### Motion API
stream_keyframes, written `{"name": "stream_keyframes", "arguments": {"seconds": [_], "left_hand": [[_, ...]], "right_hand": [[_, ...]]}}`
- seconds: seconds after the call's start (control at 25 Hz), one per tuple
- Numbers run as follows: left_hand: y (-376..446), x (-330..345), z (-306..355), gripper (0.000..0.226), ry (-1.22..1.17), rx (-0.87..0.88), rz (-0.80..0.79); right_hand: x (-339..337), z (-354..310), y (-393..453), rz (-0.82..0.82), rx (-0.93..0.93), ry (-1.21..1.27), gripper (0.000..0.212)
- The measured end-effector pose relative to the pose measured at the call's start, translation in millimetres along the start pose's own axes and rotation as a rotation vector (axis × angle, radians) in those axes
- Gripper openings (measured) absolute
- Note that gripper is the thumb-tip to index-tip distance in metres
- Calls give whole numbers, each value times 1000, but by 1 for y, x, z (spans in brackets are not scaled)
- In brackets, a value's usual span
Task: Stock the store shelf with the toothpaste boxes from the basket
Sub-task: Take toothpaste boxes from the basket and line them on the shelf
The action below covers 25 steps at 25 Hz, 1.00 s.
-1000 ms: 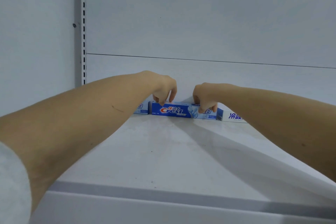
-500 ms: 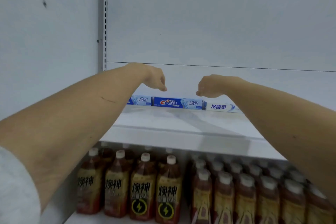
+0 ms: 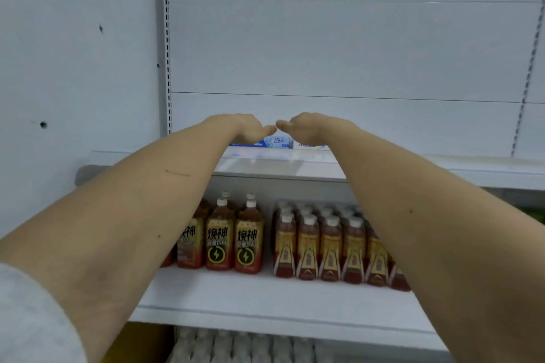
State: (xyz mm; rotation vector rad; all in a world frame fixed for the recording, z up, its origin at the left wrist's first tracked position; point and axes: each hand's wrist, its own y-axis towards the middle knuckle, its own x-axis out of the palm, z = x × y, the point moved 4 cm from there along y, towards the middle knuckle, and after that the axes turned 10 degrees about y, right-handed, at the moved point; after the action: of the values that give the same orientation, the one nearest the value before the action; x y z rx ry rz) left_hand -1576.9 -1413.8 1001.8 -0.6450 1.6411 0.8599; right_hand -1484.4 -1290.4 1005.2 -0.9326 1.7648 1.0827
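A blue toothpaste box (image 3: 275, 142) lies lengthwise at the back of the white upper shelf (image 3: 265, 166), with a white box (image 3: 306, 144) to its right mostly hidden by my right hand. My left hand (image 3: 246, 128) and my right hand (image 3: 306, 127) hover in front of and slightly above the boxes, fingertips nearly meeting in the middle. Both hands are empty, with fingers relaxed and extended. The basket is out of view.
The shelf below holds brown drink bottles with yellow labels (image 3: 233, 240) on the left and a row of smaller bottles (image 3: 330, 247) on the right. White-capped bottles (image 3: 244, 346) fill the lowest level. A slotted upright (image 3: 166, 44) runs up the left side.
Both hands let go of the blue box, lifted off it and drew back toward me, fingers straightening. The camera has pulled back and tilted down, bringing the lower shelves into view.
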Motion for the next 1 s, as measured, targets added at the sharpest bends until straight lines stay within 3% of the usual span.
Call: {"name": "stream_keyframes", "arguments": {"seconds": [0.36, 0.6, 0.84, 1.0], "left_hand": [[-100, 88, 33, 61, -117, 77, 209], [-202, 201, 64, 67, -203, 97, -36], [-264, 304, 107, 62, -248, 77, -254], [-279, 384, 139, 51, -329, 103, -415]], "right_hand": [[36, 2, -135, 103, -94, 229, 59], [128, 26, -221, -22, 21, 215, 64], [253, 73, -280, -236, 193, 398, 65], [346, 109, -319, -466, 298, 397, 66]]}}
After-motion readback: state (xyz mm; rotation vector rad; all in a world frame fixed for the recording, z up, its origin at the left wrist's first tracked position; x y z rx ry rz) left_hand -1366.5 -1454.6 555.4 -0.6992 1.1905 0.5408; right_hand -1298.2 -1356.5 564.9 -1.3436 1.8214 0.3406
